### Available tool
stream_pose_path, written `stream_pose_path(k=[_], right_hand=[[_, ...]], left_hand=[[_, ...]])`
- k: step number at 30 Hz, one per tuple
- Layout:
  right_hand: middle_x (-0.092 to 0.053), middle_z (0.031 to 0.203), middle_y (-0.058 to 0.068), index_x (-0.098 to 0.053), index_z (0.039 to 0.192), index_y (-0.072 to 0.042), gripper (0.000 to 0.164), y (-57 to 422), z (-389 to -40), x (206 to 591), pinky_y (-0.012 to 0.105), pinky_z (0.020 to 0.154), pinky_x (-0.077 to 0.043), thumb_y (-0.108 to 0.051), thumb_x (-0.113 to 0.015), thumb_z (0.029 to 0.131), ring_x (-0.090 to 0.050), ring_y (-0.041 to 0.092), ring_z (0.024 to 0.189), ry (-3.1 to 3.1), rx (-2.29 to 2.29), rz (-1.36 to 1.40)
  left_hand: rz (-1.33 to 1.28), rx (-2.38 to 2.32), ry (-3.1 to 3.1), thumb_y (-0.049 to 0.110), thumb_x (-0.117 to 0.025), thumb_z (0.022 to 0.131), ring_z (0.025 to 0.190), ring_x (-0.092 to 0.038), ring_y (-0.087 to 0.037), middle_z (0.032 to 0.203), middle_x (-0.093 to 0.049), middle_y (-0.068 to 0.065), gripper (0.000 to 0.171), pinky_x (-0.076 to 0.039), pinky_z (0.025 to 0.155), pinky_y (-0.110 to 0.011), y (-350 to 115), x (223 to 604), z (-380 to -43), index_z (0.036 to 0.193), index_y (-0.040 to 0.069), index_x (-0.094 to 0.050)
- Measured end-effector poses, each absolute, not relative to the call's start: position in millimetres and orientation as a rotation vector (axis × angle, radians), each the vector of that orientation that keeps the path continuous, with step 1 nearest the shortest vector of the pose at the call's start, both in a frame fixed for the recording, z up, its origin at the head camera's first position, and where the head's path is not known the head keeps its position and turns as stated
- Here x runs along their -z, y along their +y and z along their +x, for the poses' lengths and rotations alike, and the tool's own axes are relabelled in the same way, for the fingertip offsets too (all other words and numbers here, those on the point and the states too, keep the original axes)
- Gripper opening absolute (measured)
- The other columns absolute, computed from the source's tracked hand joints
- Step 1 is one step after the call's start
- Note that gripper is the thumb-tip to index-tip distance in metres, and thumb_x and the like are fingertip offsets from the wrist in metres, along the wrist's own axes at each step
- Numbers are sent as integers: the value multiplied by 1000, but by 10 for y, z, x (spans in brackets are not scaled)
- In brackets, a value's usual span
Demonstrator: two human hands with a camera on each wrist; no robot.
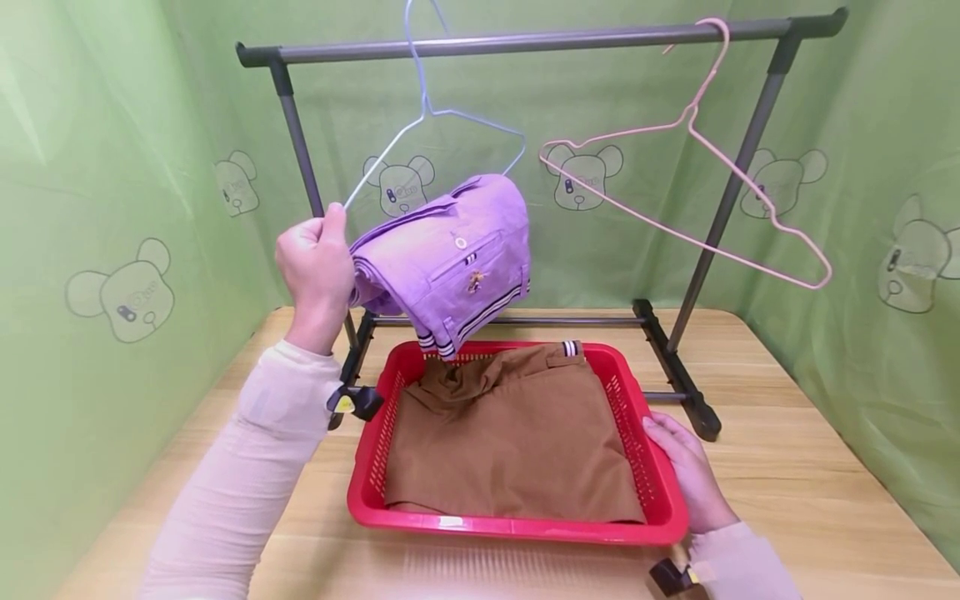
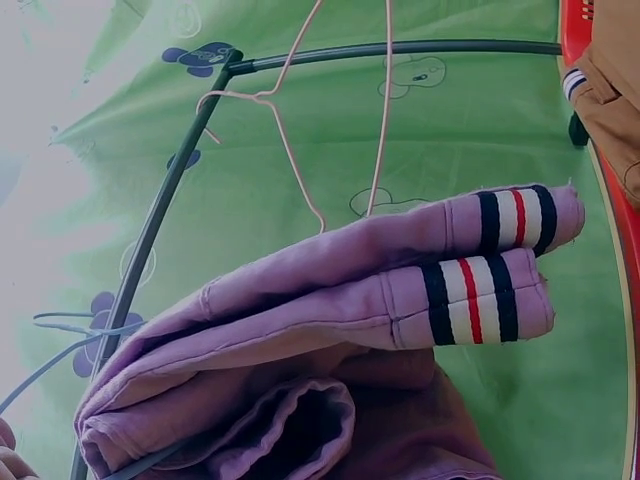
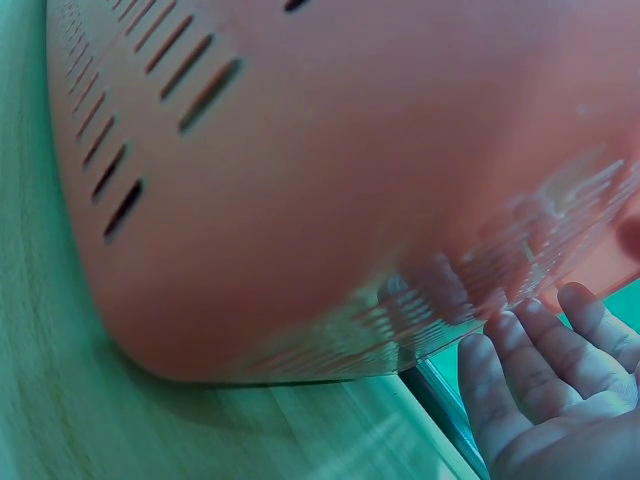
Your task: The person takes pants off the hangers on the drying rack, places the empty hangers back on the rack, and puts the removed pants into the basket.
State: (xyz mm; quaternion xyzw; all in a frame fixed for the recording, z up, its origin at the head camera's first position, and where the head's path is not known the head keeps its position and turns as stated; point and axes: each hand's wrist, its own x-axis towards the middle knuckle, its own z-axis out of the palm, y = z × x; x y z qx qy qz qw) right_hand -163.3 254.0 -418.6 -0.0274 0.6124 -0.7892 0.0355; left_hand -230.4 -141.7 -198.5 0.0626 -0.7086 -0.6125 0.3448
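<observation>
Folded purple pants with an embroidered emblem and striped waistband trim drape over the lower bar of a light blue wire hanger. My left hand grips this hanger at its left corner, beside the fabric. The hanger's hook rises above the rail and leaves the frame at the top. In the left wrist view, the purple pants show their doubled waistband. My right hand holds the right rim of a red basket, thumb on top, fingers under the outside. Brown pants lie inside the basket.
A grey clothes rack stands on the wooden table behind the basket. From its rail hangs a bare pink hanger on the right. Green curtains with bear prints enclose the back and sides.
</observation>
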Motion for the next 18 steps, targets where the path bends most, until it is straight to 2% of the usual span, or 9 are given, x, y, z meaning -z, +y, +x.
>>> stream_pose_path(k=[5, 18], right_hand=[[-67, 103, 1, -57, 114, -17, 17, 2534, -1627, 4186, 34, 71, -57, -23, -45, 104, -67, 15, 90, 1877, 2441, -94], [-67, 102, 2, -57, 115, -18, 18, 2530, -1631, 4189, 33, 70, -57, -22, -44, 105, -67, 15, 90, 1860, 2457, -107]], left_hand=[[160, 1594, -1829, 29, -55, 99, 38, -24, -5, 45, -31, 7, 52, -17, 38, -23, -1406, 1982, -2279, 51, 16, -39], [159, 1569, -1856, 30, -54, 99, 40, -24, -8, 46, -31, 6, 52, -17, 37, -23, -1439, 2074, -2297, 51, 16, -40]])
